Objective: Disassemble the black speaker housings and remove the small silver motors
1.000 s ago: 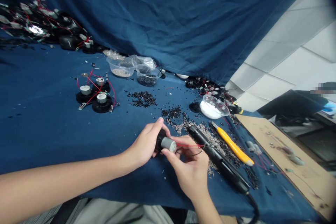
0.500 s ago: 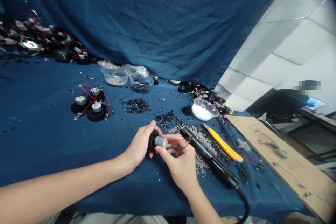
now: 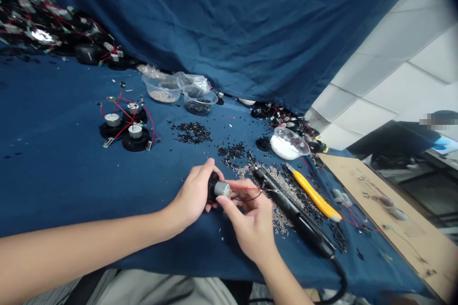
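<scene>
My left hand (image 3: 195, 191) is wrapped round the black base of a motor assembly (image 3: 222, 189), whose grey metal can points right. The fingers of my right hand (image 3: 252, 217) are closed at the can's end, by its red and black wires. Just right of my right hand lies a black electric screwdriver (image 3: 298, 219), on heaps of small silver screws (image 3: 282, 221) and black pieces. A yellow-handled cutter (image 3: 315, 195) rests beyond it. Three similar motor assemblies (image 3: 135, 131) with red wires stand together at the left.
Clear tubs of small parts (image 3: 162, 90) stand at the back, with a bowl of white material (image 3: 286, 145) farther right. More wired assemblies (image 3: 53, 28) are piled at the back left. A cardboard sheet (image 3: 386, 200) lies on the right. Blue cloth hangs behind.
The view has shifted, so the table's things appear farther right and the back ones higher. Both hands keep the same hold on the motor assembly.
</scene>
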`<state>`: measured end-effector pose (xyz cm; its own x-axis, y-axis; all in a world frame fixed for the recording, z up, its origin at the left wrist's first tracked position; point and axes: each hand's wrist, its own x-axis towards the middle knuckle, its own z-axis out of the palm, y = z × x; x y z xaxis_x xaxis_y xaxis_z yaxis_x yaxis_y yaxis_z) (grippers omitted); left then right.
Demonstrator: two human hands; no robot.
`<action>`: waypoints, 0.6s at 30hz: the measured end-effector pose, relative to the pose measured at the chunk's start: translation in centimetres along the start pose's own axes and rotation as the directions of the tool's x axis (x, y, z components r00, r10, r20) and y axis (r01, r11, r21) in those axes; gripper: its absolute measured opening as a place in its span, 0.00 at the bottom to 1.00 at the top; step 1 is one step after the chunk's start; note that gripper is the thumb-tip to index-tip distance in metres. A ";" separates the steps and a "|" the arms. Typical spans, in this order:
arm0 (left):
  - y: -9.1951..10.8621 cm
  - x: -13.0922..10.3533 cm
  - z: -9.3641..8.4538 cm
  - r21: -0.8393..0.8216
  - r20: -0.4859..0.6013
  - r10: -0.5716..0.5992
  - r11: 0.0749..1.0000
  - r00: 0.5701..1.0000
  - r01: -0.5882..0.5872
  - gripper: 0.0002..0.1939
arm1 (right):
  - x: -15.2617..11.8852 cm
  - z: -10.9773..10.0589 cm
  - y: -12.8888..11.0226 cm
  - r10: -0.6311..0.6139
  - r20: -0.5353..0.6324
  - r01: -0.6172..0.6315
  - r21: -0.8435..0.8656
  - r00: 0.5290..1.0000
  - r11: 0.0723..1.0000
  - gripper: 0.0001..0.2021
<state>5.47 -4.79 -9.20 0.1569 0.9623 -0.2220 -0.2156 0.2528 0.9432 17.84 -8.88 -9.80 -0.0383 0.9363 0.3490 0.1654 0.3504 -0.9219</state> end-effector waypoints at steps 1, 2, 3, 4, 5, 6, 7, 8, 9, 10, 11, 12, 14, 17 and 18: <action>-0.1 0.0 0.1 -0.007 -0.017 0.000 1.000 1.000 0.000 0.23 | 0.0 0.0 0.0 0.003 0.004 -0.003 0.002 1.000 1.000 0.08; -0.2 0.0 0.2 -0.011 -0.030 0.007 1.000 1.000 -0.008 0.22 | 0.1 0.0 0.1 0.006 0.000 -0.006 0.002 1.000 1.000 0.08; -0.2 0.1 0.2 -0.007 -0.035 0.020 1.000 0.999 -0.021 0.22 | 0.2 0.0 0.2 0.011 -0.009 -0.011 0.001 1.000 1.000 0.08; -0.2 0.1 0.3 0.006 -0.028 0.037 0.999 0.999 -0.037 0.22 | 0.4 0.0 0.3 0.020 -0.018 -0.020 0.005 1.000 1.000 0.08; 0.0 0.2 0.3 0.027 -0.010 0.056 0.998 0.998 -0.056 0.22 | 0.5 0.0 0.3 0.040 -0.022 -0.040 0.020 0.999 0.999 0.08; 0.3 0.2 0.2 0.046 0.007 0.073 0.996 0.997 -0.073 0.21 | 0.7 0.0 0.3 0.072 -0.023 -0.070 0.052 0.997 0.996 0.09; 0.7 0.2 0.1 0.073 0.027 0.105 0.992 0.994 -0.107 0.20 | 0.7 0.0 0.3 0.107 -0.021 -0.104 0.103 0.994 0.989 0.10; 1.3 0.1 0.0 0.113 0.049 0.161 0.980 0.986 -0.166 0.18 | 0.7 0.0 0.2 0.146 -0.016 -0.141 0.166 0.989 0.976 0.12; 1.9 -0.1 -0.2 0.162 0.072 0.235 0.956 0.969 -0.244 0.16 | 0.5 0.0 0.0 0.183 -0.012 -0.175 0.233 0.983 0.957 0.15; 2.6 -0.4 -0.4 0.229 0.105 0.335 0.908 0.936 -0.351 0.13 | 0.2 0.0 -0.2 0.217 -0.015 -0.203 0.294 0.976 0.934 0.17; 3.3 -0.7 -0.6 0.289 0.139 0.428 0.845 0.893 -0.450 0.11 | -0.3 -0.1 -0.4 0.249 -0.015 -0.229 0.346 0.968 0.910 0.19; 3.9 -1.1 -0.8 0.330 0.174 0.502 0.781 0.847 -0.531 0.10 | -1.0 -0.3 -0.6 0.282 -0.006 -0.258 0.387 0.959 0.885 0.21; 4.9 -1.9 -1.1 0.366 0.245 0.599 0.670 0.762 -0.645 0.12 | -2.6 -1.0 -1.0 0.357 0.097 -0.363 0.422 0.929 0.831 0.22; 6.2 -2.9 -1.2 0.394 0.396 0.714 0.436 0.578 -0.809 0.16 | -4.7 -2.9 -1.8 0.456 0.272 -0.520 0.255 0.848 0.815 0.20; 6.6 -3.2 -1.1 0.392 0.453 0.741 0.333 0.495 -0.858 0.18 | -5.2 -3.6 -2.2 0.467 0.234 -0.506 0.155 0.853 0.848 0.19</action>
<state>2.46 -6.06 -2.59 0.3547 0.6182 0.7015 0.1709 -0.7805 0.6014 21.25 -14.58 -8.92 -0.1858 0.9675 -0.1717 0.0066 -0.1736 -0.9848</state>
